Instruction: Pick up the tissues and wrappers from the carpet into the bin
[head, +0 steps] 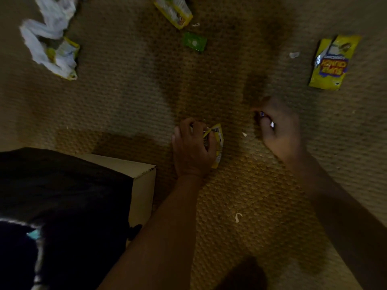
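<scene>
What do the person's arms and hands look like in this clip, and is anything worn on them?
Both forearms are bare up to the frame edge: no sleeves, gloves, watch or bracelet show. The left hand and the right hand are bare too. The picture is too dim and blurred to tell whether any of the fingers carries a ring.

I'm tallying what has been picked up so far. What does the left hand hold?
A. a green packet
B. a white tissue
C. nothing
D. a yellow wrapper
D: the left hand has its fingers curled round a crumpled yellow wrapper just above the carpet.
</scene>
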`<state>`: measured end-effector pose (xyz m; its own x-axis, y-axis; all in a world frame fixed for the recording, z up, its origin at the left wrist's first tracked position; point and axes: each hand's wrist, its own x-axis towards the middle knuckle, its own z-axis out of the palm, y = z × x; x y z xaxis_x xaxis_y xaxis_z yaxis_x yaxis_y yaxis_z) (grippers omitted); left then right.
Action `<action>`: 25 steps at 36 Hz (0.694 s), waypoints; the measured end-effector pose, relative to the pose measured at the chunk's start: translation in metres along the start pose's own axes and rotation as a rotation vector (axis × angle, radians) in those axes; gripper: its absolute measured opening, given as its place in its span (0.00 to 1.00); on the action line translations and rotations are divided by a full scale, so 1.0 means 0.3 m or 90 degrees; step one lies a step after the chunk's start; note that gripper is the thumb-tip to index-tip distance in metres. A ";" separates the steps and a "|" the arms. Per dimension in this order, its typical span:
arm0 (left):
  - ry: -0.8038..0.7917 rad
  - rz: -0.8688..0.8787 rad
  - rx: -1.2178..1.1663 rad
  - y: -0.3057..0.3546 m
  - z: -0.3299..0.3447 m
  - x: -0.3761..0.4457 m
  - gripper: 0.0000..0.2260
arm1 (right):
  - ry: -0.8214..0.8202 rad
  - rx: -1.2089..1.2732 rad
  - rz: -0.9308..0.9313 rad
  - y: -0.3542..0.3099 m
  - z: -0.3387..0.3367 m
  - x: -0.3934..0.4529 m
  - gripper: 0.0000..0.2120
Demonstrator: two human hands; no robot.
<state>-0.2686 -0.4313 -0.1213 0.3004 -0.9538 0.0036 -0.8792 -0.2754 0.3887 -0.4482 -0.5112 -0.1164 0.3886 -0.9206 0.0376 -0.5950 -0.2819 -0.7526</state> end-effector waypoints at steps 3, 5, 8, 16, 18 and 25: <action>0.005 0.000 -0.004 -0.001 0.001 0.001 0.10 | -0.045 -0.004 -0.002 -0.007 -0.010 -0.006 0.17; 0.004 0.003 -0.002 -0.004 0.002 0.002 0.10 | -0.056 -0.022 0.001 -0.012 -0.010 -0.015 0.16; -0.001 0.004 0.001 -0.008 0.006 -0.001 0.11 | -0.057 -0.053 0.005 -0.010 -0.009 -0.042 0.16; 0.006 0.011 -0.001 -0.014 0.012 -0.001 0.12 | -0.057 -0.128 -0.021 0.001 0.003 -0.107 0.16; 0.008 0.012 0.003 -0.015 0.013 -0.002 0.12 | -0.035 -0.121 -0.028 0.004 0.013 -0.104 0.13; 0.022 0.015 -0.002 -0.021 0.021 -0.005 0.13 | -0.010 -0.173 -0.049 0.022 0.044 -0.121 0.05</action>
<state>-0.2658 -0.4290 -0.1296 0.2921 -0.9554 0.0440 -0.8849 -0.2526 0.3913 -0.4571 -0.4760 -0.1313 0.4499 -0.8899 0.0755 -0.7297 -0.4150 -0.5435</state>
